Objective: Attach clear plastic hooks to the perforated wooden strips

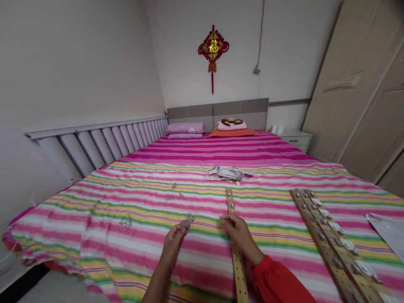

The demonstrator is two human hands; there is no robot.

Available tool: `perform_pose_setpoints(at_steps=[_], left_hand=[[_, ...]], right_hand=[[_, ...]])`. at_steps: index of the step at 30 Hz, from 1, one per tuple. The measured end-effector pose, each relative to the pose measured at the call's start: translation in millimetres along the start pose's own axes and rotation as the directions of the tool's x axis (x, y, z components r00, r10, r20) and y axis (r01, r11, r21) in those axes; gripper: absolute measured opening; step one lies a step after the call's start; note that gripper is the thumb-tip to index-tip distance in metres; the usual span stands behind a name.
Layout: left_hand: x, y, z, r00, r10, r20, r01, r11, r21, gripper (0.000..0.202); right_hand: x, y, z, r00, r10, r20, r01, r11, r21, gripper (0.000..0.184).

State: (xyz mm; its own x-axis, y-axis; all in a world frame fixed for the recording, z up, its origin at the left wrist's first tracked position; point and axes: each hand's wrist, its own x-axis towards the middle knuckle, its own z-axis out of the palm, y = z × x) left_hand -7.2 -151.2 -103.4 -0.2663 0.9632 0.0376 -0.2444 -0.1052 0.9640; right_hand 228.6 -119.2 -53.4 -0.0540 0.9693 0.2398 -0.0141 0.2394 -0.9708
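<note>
My left hand (pixel 174 242) reaches over the striped bedspread (pixel 132 202) with its fingertips pinched on a small clear piece (pixel 189 219). My right hand (pixel 240 237), in a red sleeve, rests its fingers on a narrow perforated wooden strip (pixel 236 252) that lies lengthwise on the bed. Small clear bits (pixel 174 194) lie scattered just beyond my left hand. A pile of clear plastic packets (pixel 227 173) sits farther up the bed.
Two longer strips fitted with round lenses (pixel 331 235) lie diagonally at the right, beside a grey plastic bag (pixel 388 231). Pillows (pixel 185 129) rest at the headboard; a white nightstand (pixel 295 138) and wardrobe doors (pixel 362 92) stand on the right. A padded rail (pixel 104 141) lines the left wall.
</note>
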Motion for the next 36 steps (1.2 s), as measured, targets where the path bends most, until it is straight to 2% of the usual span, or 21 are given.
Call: perform_pose_setpoints(at_steps=[3,6,11,14,18,22,25,29,33,36], left_hand=[[-11.9,12.9,7.3,0.999,0.022,0.042,-0.024,0.998,0.055,0.034],[-29.8,22.2,17.4,0.998,0.008,0.068,-0.012,0.997,0.070,0.031],[-54.4,21.0,39.6,0.988,-0.097,0.116,0.102,0.994,-0.036,0.031],[-63.8,20.3,56.2,0.973,-0.184,0.142,0.201,0.973,-0.112,0.030],[-76.5,29.7,77.6,0.938,-0.304,0.167,0.332,0.925,-0.182,0.034],[-89.4,42.4,90.3,0.877,-0.446,0.179,0.480,0.833,-0.275,0.032],[-95.4,47.8,95.4,0.821,-0.538,0.191,0.568,0.735,-0.371,0.020],[-101.6,53.9,106.6,0.709,-0.676,0.200,0.672,0.563,-0.481,0.002],[-111.3,62.1,121.9,0.599,-0.755,0.267,0.727,0.372,-0.577,0.010],[-118.3,65.3,128.9,0.542,-0.770,0.336,0.773,0.301,-0.558,0.010]], right_hand=[[-6.7,-19.2,23.5,0.992,-0.074,0.102,0.079,0.996,-0.051,0.019],[-23.7,-25.6,33.8,0.985,-0.137,0.104,0.147,0.985,-0.094,0.015],[-57.5,-23.5,26.8,0.967,-0.246,0.072,0.256,0.943,-0.213,0.010],[-70.0,-23.4,18.9,0.962,-0.270,0.044,0.272,0.935,-0.227,0.011],[-79.1,-24.2,9.1,0.962,-0.270,-0.034,0.259,0.947,-0.192,0.014],[-86.9,-24.1,0.3,0.974,-0.176,-0.144,0.158,0.979,-0.126,0.022],[-92.6,-23.7,-4.7,0.978,-0.085,-0.191,0.075,0.995,-0.058,0.030],[-98.3,-22.4,-8.2,0.983,-0.030,-0.184,0.028,1.000,-0.013,0.032],[-101.0,-20.2,-10.2,0.983,0.006,-0.185,0.002,0.999,0.041,0.032],[-101.4,-21.0,-14.0,0.984,0.000,-0.181,0.008,0.999,0.041,0.032]])
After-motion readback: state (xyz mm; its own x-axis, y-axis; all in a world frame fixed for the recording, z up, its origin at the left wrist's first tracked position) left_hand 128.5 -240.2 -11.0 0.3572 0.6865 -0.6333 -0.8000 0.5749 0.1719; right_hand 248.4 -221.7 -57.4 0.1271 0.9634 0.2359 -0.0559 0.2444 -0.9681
